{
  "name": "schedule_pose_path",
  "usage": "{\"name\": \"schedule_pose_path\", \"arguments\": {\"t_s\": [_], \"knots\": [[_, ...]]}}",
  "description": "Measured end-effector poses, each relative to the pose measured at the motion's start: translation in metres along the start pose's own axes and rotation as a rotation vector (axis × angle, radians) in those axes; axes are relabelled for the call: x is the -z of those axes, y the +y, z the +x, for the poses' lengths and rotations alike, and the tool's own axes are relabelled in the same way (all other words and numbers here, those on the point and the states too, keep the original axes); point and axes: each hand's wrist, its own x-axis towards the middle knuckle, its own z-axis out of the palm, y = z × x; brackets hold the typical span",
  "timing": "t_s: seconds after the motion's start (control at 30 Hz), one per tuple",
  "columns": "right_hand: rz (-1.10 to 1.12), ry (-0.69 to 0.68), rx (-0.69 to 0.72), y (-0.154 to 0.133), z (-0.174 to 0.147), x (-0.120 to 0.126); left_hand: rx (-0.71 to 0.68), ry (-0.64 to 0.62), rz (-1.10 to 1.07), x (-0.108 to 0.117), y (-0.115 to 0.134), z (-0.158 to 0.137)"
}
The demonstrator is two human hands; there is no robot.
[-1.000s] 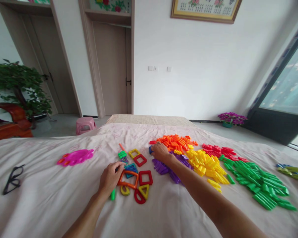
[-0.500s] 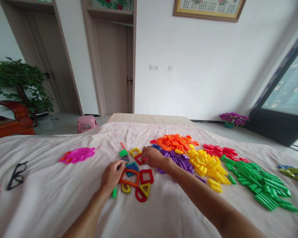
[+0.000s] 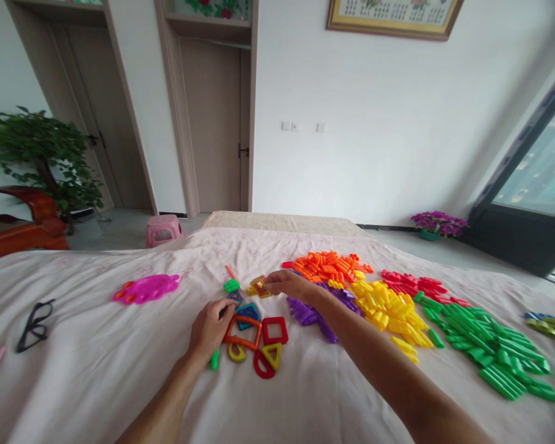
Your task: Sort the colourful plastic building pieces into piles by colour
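Observation:
My right hand (image 3: 287, 287) pinches a red square magnetic tile (image 3: 261, 282), which overlaps a yellow square tile (image 3: 250, 290). My left hand (image 3: 210, 325) rests with its fingers drawn together at the left of a large orange frame tile (image 3: 230, 338); what they hold, if anything, is hidden. Behind that frame lies a blue tile (image 3: 248, 313), partly covered. Another red square tile (image 3: 274, 319) sits to the frame's right, with a yellow triangle (image 3: 272, 357) and a red rounded tile (image 3: 260, 365) nearer me. A green block (image 3: 232, 285) lies beyond my left fingers.
Sorted piles of plastic pieces spread rightward: orange (image 3: 326, 266), purple (image 3: 303, 311), yellow (image 3: 383, 305), red (image 3: 411, 283) and green (image 3: 485, 339). At left lie a magenta toy tray (image 3: 150, 288) and black glasses (image 3: 34, 327) on a wrinkled pale cloth (image 3: 120, 370).
My right hand has moved the red square tile slightly up and onto the yellow square. Some purple pieces beside my right wrist look shifted. My left hand stays in place.

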Motion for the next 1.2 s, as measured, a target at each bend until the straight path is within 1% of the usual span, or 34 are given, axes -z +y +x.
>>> {"name": "schedule_pose_path", "arguments": {"t_s": [0.13,0.27,0.37,0.47,0.53,0.57,0.67,0.77,0.87,0.97,1.07,1.13,1.2], "knots": [[0.22,-0.001,-0.029,-0.005,-0.006,-0.005,-0.008,0.005,-0.004,0.0,0.001,-0.001],[0.414,-0.015,-0.019,-0.009,-0.01,-0.011,-0.014,0.017,-0.017,0.001,0.003,-0.003],[0.469,0.017,-0.013,-0.011,-0.008,-0.01,-0.055,0.025,-0.009,0.002,0.004,-0.004],[0.461,0.059,0.013,-0.008,0.0,-0.008,-0.139,0.015,0.016,0.001,0.004,-0.004],[0.344,0.17,0.034,-0.003,0.008,-0.007,-0.175,0.002,0.029,0.0,0.003,-0.003],[0.234,0.248,0.034,0.0,0.013,-0.006,-0.178,-0.001,0.032,0.0,0.003,-0.003],[-0.211,0.438,-0.011,0.005,0.025,-0.005,-0.157,0.0,0.031,-0.001,0.001,-0.002],[-0.608,0.529,-0.007,0.005,0.032,-0.002,-0.148,-0.001,0.017,-0.002,0.0,-0.001],[-0.86,0.556,-0.01,0.004,0.038,0.001,-0.142,0.014,0.009,-0.002,0.0,-0.001],[-0.969,0.492,-0.074,0.008,0.043,0.003,-0.137,0.025,0.008,-0.003,0.0,0.0],[-0.974,0.423,-0.115,0.015,0.045,0.003,-0.14,0.023,0.01,-0.003,0.0,0.0],[-0.963,0.424,-0.095,0.018,0.042,0.001,-0.143,0.023,0.014,-0.003,0.0,0.0],[-0.929,0.43,-0.01,0.018,0.038,-0.002,-0.141,0.019,0.017,-0.003,0.0,0.0]]}}
